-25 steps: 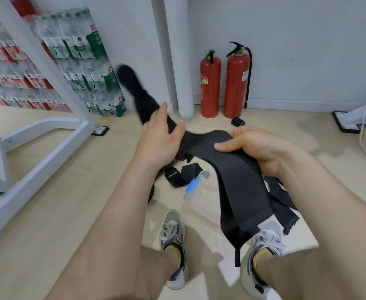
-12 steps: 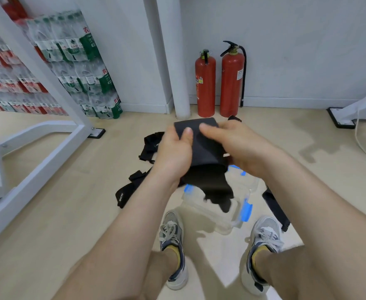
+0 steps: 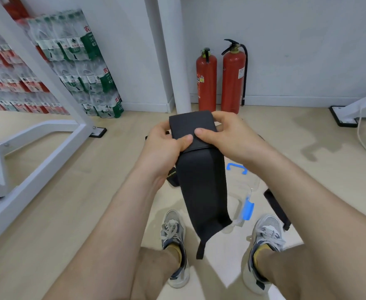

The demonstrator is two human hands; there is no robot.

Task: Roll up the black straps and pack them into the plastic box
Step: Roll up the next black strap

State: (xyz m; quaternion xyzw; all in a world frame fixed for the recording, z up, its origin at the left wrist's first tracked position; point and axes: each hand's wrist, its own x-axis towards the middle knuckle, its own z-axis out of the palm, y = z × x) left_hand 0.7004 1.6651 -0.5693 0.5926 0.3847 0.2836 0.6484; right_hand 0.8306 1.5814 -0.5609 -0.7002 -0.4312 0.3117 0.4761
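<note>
Pale wood-look floor [image 3: 58, 191] against a white wall, with two red fire extinguishers [image 3: 207, 83] standing well beyond the clear plastic box with blue latches [image 3: 240, 191], which sits on the floor. A wide black fabric strap [image 3: 202, 187] is held up in front of the box's left part, top end folded over and tail hanging. The left hand [image 3: 162, 148] and right hand [image 3: 229, 135] both clamp the fold, thumbs pressed on top. A second black strap [image 3: 172, 178] lies left of the box, a third black strap [image 3: 277, 208] right of it.
</note>
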